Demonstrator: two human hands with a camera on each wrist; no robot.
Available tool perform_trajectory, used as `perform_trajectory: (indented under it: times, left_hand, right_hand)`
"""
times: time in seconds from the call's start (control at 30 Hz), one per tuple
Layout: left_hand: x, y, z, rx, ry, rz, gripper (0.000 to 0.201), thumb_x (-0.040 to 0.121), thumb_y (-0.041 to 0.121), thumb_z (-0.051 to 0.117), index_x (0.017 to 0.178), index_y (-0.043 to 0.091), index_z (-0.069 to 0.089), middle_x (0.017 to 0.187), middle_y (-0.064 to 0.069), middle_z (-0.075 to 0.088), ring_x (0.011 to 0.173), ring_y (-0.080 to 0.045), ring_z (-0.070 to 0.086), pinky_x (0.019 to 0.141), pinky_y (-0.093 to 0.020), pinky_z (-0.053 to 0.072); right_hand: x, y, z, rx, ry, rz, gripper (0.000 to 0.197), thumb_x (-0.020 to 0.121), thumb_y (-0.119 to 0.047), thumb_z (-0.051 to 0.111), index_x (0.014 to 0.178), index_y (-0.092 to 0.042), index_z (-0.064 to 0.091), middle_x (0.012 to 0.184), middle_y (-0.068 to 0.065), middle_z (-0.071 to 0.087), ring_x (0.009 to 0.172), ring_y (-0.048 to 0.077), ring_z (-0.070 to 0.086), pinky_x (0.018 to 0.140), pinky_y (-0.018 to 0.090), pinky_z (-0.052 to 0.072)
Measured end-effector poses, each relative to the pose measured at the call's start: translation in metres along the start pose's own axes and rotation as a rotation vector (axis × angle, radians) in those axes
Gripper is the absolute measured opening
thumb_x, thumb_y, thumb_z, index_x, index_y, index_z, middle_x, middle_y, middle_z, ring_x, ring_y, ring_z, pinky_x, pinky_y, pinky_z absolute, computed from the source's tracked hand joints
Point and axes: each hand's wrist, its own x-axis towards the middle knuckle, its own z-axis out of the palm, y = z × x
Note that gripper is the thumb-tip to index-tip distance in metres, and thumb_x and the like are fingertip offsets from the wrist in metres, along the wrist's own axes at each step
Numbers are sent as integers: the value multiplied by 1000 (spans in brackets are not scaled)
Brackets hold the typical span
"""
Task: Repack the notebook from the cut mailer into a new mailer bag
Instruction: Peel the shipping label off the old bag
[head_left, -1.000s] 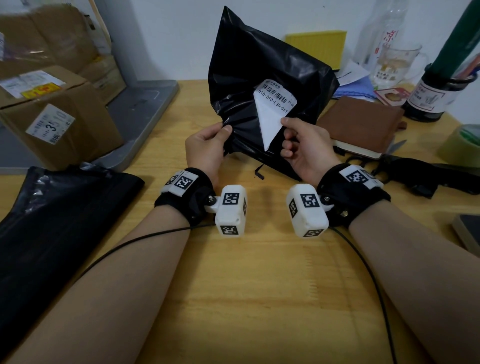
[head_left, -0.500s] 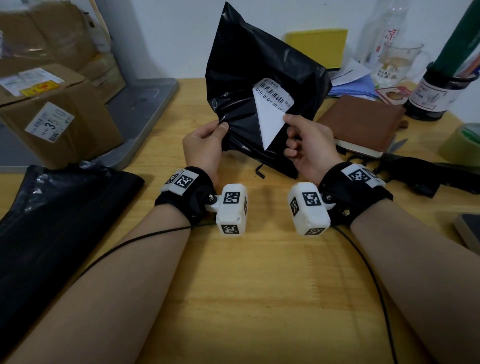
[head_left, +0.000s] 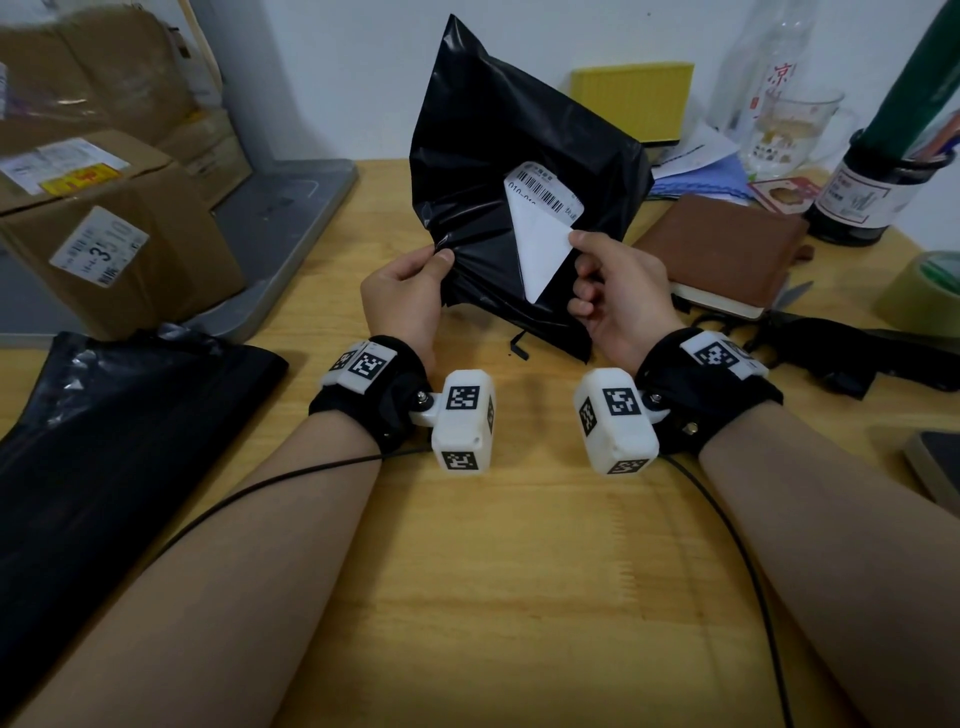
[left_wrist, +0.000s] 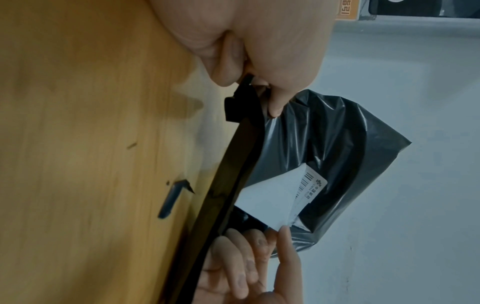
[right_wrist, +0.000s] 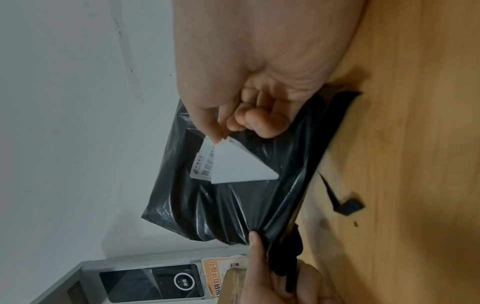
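Folded label (head_left: 540, 228) hides most of its print.

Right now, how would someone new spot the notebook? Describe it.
Start from the black mailer held upright at the centre of the wooden desk. Just right of it, beyond the right hand, the notebook lies flat. It is the only brown-covered book there, pale page edges facing you.

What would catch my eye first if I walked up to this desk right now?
Probably the crumpled black mailer bag held upright at the middle of the wooden desk. The left hand pinches its edge while the right hand peels a white shipping label off its front. Next, the brown notebook lying just to the right, and the white marker-covered cameras strapped to both wrists.
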Motion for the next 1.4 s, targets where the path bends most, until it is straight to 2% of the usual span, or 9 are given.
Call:
perform_trajectory:
  times: [0.2, 0.3, 0.53, 0.63, 0.8, 1.0, 1.1, 1.23, 1.4]
  left_hand:
    - [0, 0, 0, -1, 14, -2, 18, 83, 19, 77, 101, 18, 79, 99, 1, 77, 98, -18, 72, 93, -43, 57]
    - [-1, 1, 0, -17, 17, -1, 19, 83, 18, 77, 102, 17, 78, 99, 1, 77, 97, -17, 72, 93, -42, 58]
    - [-2, 3, 0, -43, 25, -23, 11, 82, 17, 78, 89, 25, 77, 98, 0, 77, 97, -19, 72, 94, -43, 57]
    - [-4, 4, 1, -41, 30, -33, 13, 83, 16, 77, 84, 28, 74, 93, 5, 75, 96, -16, 71, 95, -41, 56]
    - [-5, 8, 0, -74, 39, -55, 12, 82, 14, 78, 85, 26, 75, 97, -1, 77, 96, -19, 72, 93, -41, 57]
    - [-7, 8, 1, -74, 48, -57, 12, 82, 13, 77, 84, 25, 76, 95, 1, 76, 97, -18, 72, 95, -41, 56]
    - [-7, 9, 0, -85, 50, -58, 12, 81, 13, 77, 88, 23, 77, 93, 1, 77, 92, -17, 73, 91, -37, 58]
    - [-6, 9, -1, -96, 65, -56, 14, 82, 12, 76, 93, 20, 78, 92, 1, 77, 86, -15, 74, 74, -28, 57]
    - [-6, 10, -1, -80, 83, -63, 11, 80, 13, 77, 84, 23, 77, 93, 2, 77, 96, -19, 72, 94, -39, 57]
  right_hand:
    - [-1, 0, 0, 4, 2, -4, 7, 90, -11, 72, 88, -10, 65, 60, -3, 47, 46, 10, 37, 42, 23, 30]
    - [-1, -1, 0, 0, 20, -6, 9, 90, -12, 72, 86, -11, 64, 60, -4, 47, 46, 10, 37, 42, 23, 30]
    - [0, -1, -1, 18, 36, -8, 10, 90, -12, 71, 85, -12, 62, 59, -4, 46, 45, 9, 36, 41, 23, 30]
    - [0, -1, -2, 26, 37, -13, 11, 90, -12, 72, 84, -13, 62, 59, -4, 46, 45, 10, 36, 42, 24, 30]
    - [0, -1, -2, 34, 45, -18, 10, 89, -13, 72, 86, -12, 63, 60, -4, 46, 46, 10, 36, 42, 24, 29]
    - [0, -1, -2, 26, 59, -33, 9, 90, -13, 71, 94, -10, 63, 59, -4, 45, 45, 9, 35, 41, 24, 29]
    - [0, -2, -2, 23, 61, -42, 9, 90, -13, 71, 88, -11, 62, 59, -4, 45, 45, 10, 35, 42, 24, 29]
    - [1, -1, -2, 26, 66, -49, 18, 90, -12, 71, 76, -15, 60, 59, -3, 44, 45, 11, 34, 43, 25, 28]
    - [2, -1, -2, 23, 84, -64, 24, 89, -12, 71, 71, -16, 56, 59, -3, 43, 45, 11, 34, 42, 25, 27]
